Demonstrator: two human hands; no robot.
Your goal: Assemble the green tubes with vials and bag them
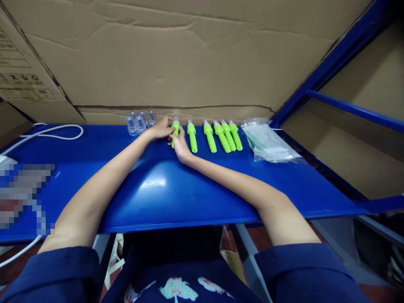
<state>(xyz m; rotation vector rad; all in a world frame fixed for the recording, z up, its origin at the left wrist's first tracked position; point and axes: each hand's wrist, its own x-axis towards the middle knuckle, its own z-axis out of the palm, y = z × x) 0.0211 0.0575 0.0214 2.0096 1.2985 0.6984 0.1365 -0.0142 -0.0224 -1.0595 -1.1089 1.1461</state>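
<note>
Both my hands meet at the far middle of the blue table (151,189). My left hand (161,128) and my right hand (178,145) are closed together on one bright green plastic tube (175,128) with a clear tip. To its right lie several more green tubes in a row, the nearest one (192,136) close to my right hand. A cluster of small clear caps (139,122) stands just left of my left hand.
A clear plastic bag with pale green contents (268,141) lies at the far right. A white cable (50,132) loops at the far left. Cardboard (189,54) walls the back. Blue metal frame bars (347,107) rise on the right.
</note>
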